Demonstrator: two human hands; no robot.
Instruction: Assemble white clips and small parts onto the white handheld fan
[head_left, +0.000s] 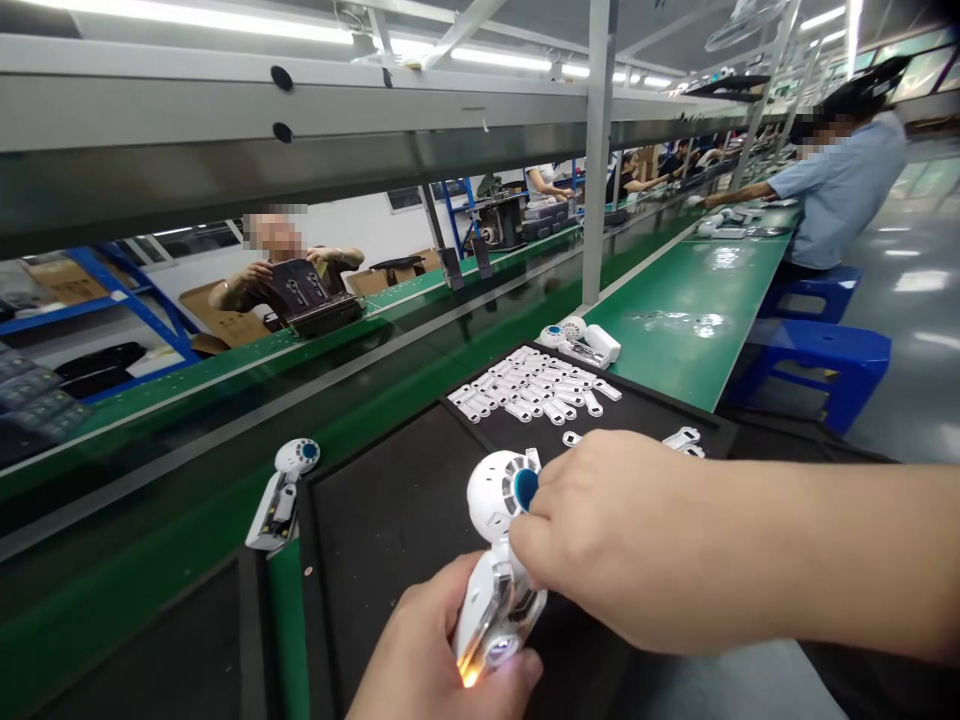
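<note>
My left hand grips the handle of a small white handheld fan with a round head and blue centre; an orange light glows at the handle's lower end. My right hand lies over the fan's handle from the right, fingertips pressed on it just below the head. Whether a small part sits under those fingers is hidden. Both hands hover above a black mat. Several small white parts lie in rows on a black tray behind.
A second white fan lies on the green conveyor belt at left. More fan pieces rest beyond the tray. A person sits across the line holding a black tray; another person works at right near blue stools.
</note>
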